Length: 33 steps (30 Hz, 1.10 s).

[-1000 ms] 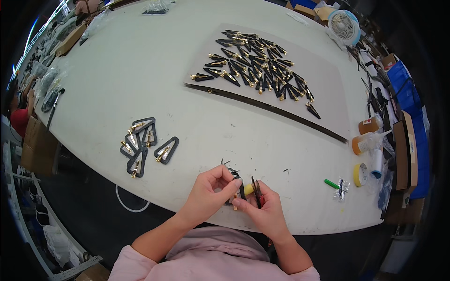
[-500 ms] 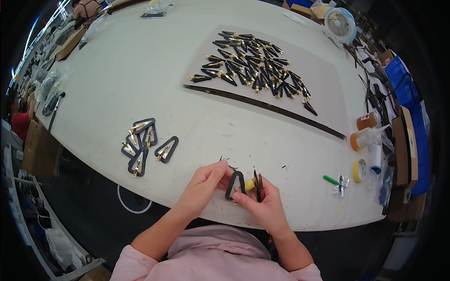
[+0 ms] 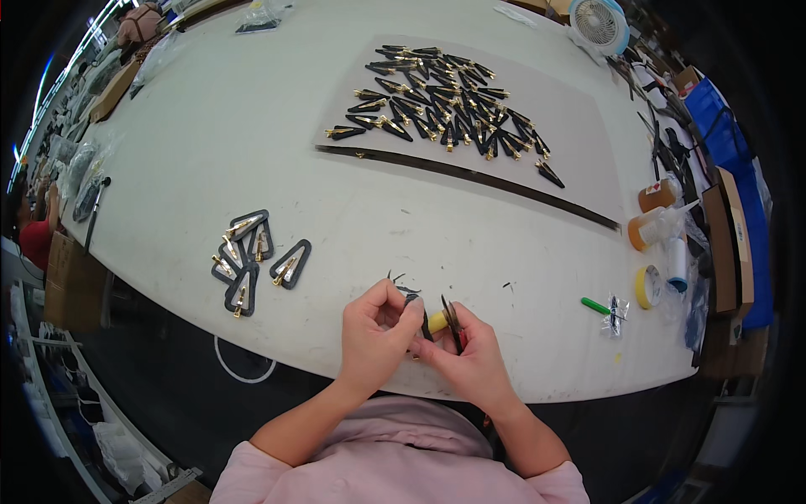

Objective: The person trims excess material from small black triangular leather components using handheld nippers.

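Observation:
My left hand (image 3: 375, 334) pinches the upper end of a black-edged triangular hair clip (image 3: 426, 326), which is turned nearly edge-on and mostly hidden by my fingers. The thumb of my right hand (image 3: 472, 359) presses at the lower end of the same clip. Small scissors (image 3: 452, 317) also sit in my right hand, blades pointing up and a bit of red showing at the handle. A yellow wrap (image 3: 438, 322) covers one of its fingertips. Several black scraps (image 3: 407, 289) lie just beyond my fingers. To the left rests a group of similar hair clips (image 3: 242, 290) with wide dark borders.
Many slim black clips with gold parts (image 3: 449, 105) cover a grey board (image 3: 562, 109) with a dark front edge. At the right are a green-handled tool (image 3: 594, 306), a yellow tape roll (image 3: 647, 286), bottles of amber liquid (image 3: 645, 231) and a fan (image 3: 598, 23).
The clip has turned from face-up to nearly edge-on between my hands. My left hand has shifted right, its thumb now over the clip's upper end. The view has tilted slightly.

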Available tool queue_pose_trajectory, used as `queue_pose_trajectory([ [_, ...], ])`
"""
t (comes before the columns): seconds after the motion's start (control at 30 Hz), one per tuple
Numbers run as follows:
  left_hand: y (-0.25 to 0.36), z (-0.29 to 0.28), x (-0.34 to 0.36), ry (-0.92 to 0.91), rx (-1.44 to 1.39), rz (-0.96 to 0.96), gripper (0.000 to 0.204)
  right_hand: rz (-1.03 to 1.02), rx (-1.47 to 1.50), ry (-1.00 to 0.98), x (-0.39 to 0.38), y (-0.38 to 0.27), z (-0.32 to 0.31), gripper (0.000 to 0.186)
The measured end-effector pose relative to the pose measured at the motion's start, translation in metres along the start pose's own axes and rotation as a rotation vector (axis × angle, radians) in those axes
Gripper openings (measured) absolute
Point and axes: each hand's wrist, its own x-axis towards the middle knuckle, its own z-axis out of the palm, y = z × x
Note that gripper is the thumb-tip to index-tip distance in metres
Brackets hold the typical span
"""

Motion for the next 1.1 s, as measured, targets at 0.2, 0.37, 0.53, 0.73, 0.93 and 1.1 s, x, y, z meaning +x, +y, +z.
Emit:
queue_pose_trajectory([
  [0.2, 0.018, -0.012, 0.003, -0.225, -0.287, -0.323, 0.015, -0.001, 0.111, 0.049, 0.001, 0.009, -0.010, 0.020],
  [0.37, 0.015, -0.016, -0.007, -0.284, -0.211, -0.241, 0.010, -0.013, 0.174, 0.031, -0.001, 0.004, -0.012, 0.017],
  [0.53, 0.018, -0.009, -0.009, -0.217, -0.122, -0.193, 0.007, -0.030, 0.254, 0.081, 0.003, 0.014, -0.016, 0.015],
  [0.73, 0.018, -0.013, -0.006, -0.284, -0.221, -0.171, 0.008, 0.210, 0.596, -0.065, -0.001, 0.004, -0.023, 0.017],
  [0.93, 0.025, -0.009, -0.012, -0.328, -0.084, -0.129, 0.010, 0.038, 0.381, 0.065, -0.001, -0.009, -0.021, 0.014],
  [1.1, 0.026, -0.001, -0.016, -0.261, -0.217, -0.199, 0.011, 0.035, 0.357, 0.105, 0.003, -0.004, -0.019, 0.015],
])
